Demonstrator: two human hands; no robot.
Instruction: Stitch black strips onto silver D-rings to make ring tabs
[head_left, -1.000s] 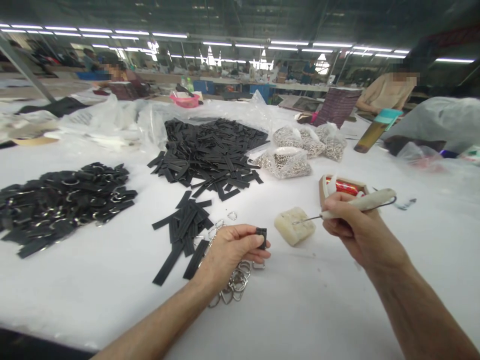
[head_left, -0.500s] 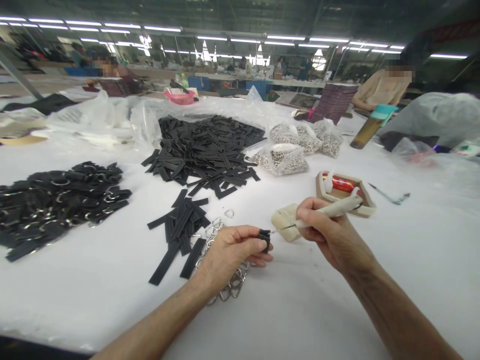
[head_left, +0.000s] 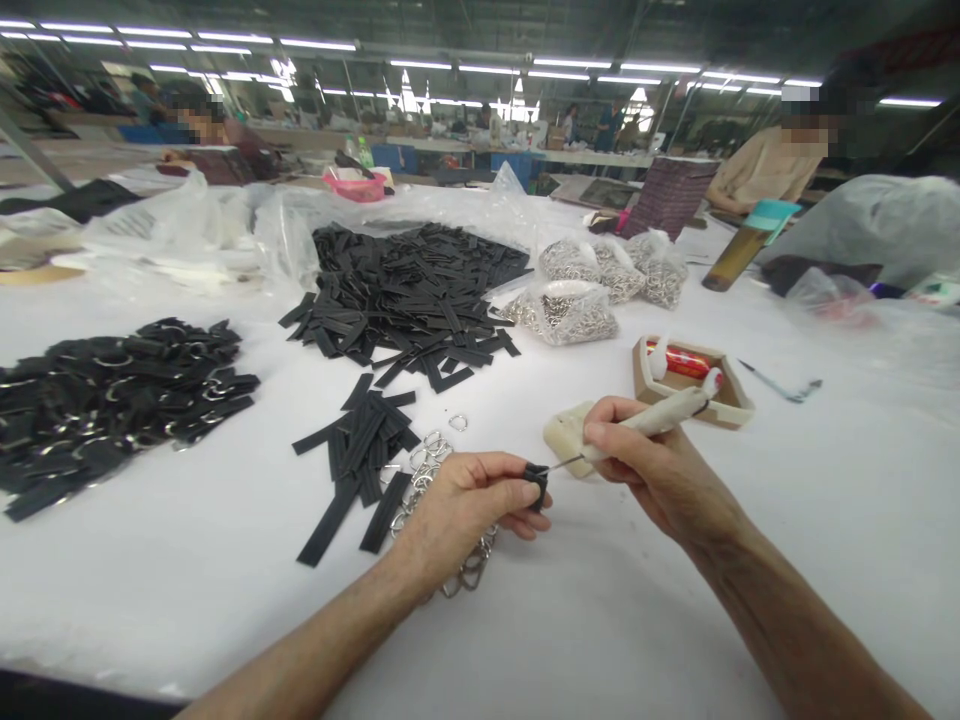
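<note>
Between the thumb and fingers of my left hand (head_left: 480, 505) is a small folded black strip (head_left: 537, 482). My right hand (head_left: 660, 465) grips a white bottle (head_left: 667, 412) with a thin metal tip, which meets the top of the folded strip. Below and behind my left hand lie loose silver rings (head_left: 426, 462), partly hidden by it. Left of them is a small heap of flat black strips (head_left: 367, 440). A pale yellowish block (head_left: 568, 437) sits just behind the bottle's tip.
Behind are a large pile of black strips (head_left: 420, 290) and clear bags of metal rings (head_left: 574, 312). Strips with rings (head_left: 112, 400) are heaped at left. An open box (head_left: 727, 412) with a red tube, a thin tool (head_left: 780, 384) and a tilted bottle (head_left: 750, 245) stand or lie at right. People are beyond.
My left hand and the folded strip have shifted slightly right. The bottle in my right hand has moved slightly left, its tip still at the strip.
</note>
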